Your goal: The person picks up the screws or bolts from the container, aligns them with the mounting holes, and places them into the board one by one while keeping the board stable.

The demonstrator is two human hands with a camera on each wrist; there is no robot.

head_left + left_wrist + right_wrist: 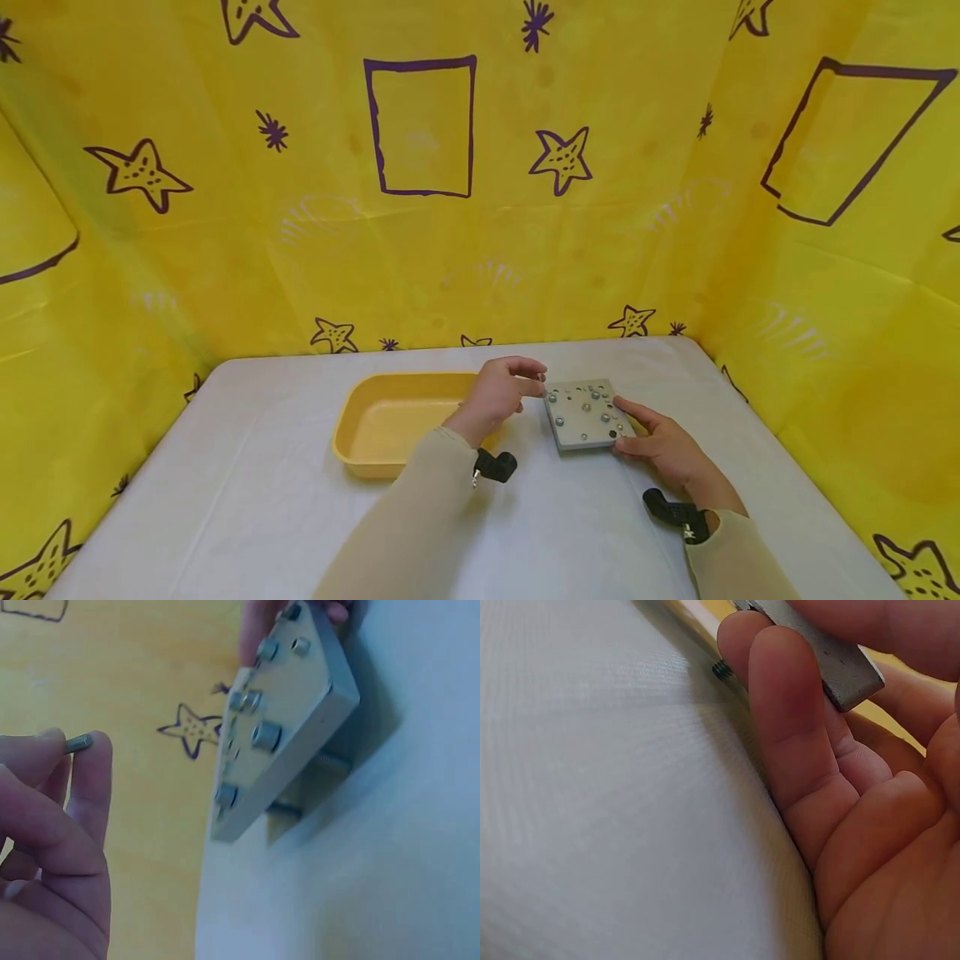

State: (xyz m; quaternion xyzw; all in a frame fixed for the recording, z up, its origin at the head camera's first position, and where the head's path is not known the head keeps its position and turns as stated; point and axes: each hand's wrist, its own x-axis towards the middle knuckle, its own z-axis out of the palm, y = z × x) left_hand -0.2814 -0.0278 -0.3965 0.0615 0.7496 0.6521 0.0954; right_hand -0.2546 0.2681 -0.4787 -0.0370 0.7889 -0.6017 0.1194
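Observation:
A square grey metal plate [577,429] with several socket head screws [266,736] in its upper face lies right of the table's middle. Screw ends [330,760] stick out beneath it. My right hand [663,446] grips the plate's right edge, thumb on the near side and fingers curling under it. In the right wrist view, the plate's corner [851,679] shows between the fingers, near a threaded screw end [721,670]. My left hand [497,396] hovers just left of the plate. Its thumb and finger pinch a small metal screw [78,742], apart from the plate.
A shallow yellow plastic tray [352,425] stands on the white-covered table [247,500], left of the plate and partly behind the left forearm. Yellow cloth walls [420,275] with drawn stars enclose the back and sides. A black camera mount sits on each wrist.

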